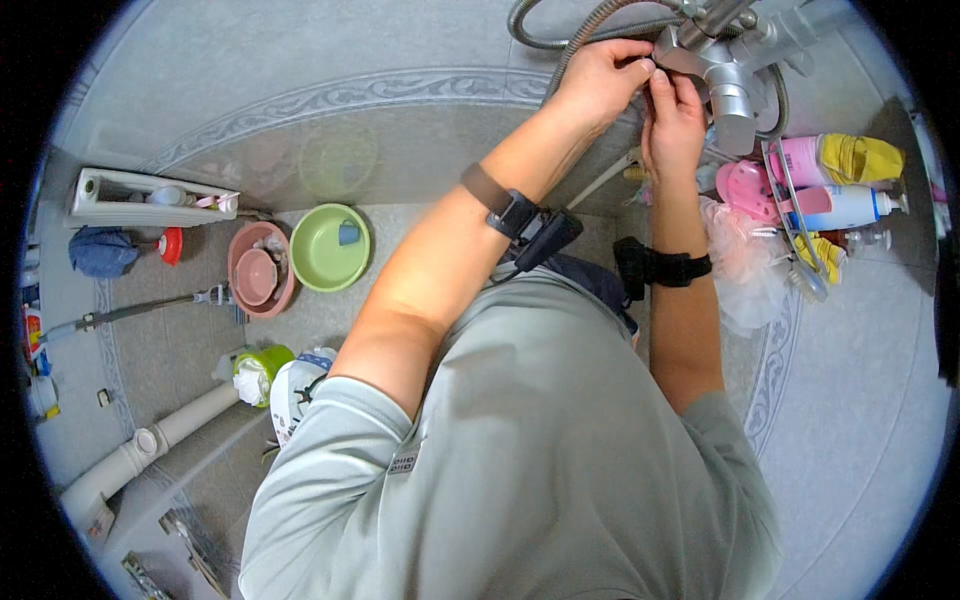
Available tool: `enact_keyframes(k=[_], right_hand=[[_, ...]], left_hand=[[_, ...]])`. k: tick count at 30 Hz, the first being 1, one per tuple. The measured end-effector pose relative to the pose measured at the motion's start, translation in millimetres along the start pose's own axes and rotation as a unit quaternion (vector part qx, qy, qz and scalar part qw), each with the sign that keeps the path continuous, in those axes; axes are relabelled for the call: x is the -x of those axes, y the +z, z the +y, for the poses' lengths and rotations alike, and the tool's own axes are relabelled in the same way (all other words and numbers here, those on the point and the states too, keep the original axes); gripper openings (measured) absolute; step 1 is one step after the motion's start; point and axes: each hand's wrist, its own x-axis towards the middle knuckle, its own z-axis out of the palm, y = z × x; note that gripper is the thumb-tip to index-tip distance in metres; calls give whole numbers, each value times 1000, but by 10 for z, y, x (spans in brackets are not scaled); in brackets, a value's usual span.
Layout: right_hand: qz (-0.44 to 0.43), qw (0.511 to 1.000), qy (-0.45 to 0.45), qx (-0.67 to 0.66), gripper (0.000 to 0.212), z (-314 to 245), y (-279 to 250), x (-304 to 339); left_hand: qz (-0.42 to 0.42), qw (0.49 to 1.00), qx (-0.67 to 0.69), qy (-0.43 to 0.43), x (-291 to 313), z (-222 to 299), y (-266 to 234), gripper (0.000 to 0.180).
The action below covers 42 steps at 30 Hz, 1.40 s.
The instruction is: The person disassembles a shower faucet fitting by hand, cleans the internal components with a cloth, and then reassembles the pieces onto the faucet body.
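Both hands are raised to a chrome shower mixer valve (pixel 728 92) on the tiled wall. My left hand (pixel 603 82) reaches its left side, thumb and forefinger bent together at the fitting. Just below, my right hand (pixel 674 120) has its fingers curled up against the underside of the same spot, fingertips nearly touching the left thumb. Whatever small part sits between the fingertips is hidden. A ribbed metal shower hose (pixel 578 42) loops behind my left hand and around the valve. Dark straps with devices are on both forearms.
To the right, a wire rack (pixel 803 215) holds bottles, a pink brush and yellow packets, with a pale pink bath puff (pixel 738 240) hanging beside it. On the floor at left stand a green basin (pixel 312 272), pink basins (pixel 238 302) and a white drain pipe (pixel 185 418).
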Motion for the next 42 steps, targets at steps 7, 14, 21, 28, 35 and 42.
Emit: enact_keyframes(k=[7,14,21,28,35,42], right_hand=[[-3,1000,-10,-5,25,-8,78,-30],[-22,1000,-3,-17,29,-19,43,-33],[-27,998,0,-61,31,39,59,-9],[-26,997,0,-68,32,32,67,-8],[-35,997,-18,-62,34,69,73,-14],[-13,1000,-5,-16,36,49,90,25]], left_hand=[[-8,990,-135,29,-159,-75,-94,34],[-7,999,27,-29,-75,-12,-16,33],[18,998,13,-51,-62,70,3,29],[-2,997,37,-65,-76,63,-53,30],[-14,999,11,-49,-106,21,-88,33],[-48,997,-57,-9,-52,52,-159,35]])
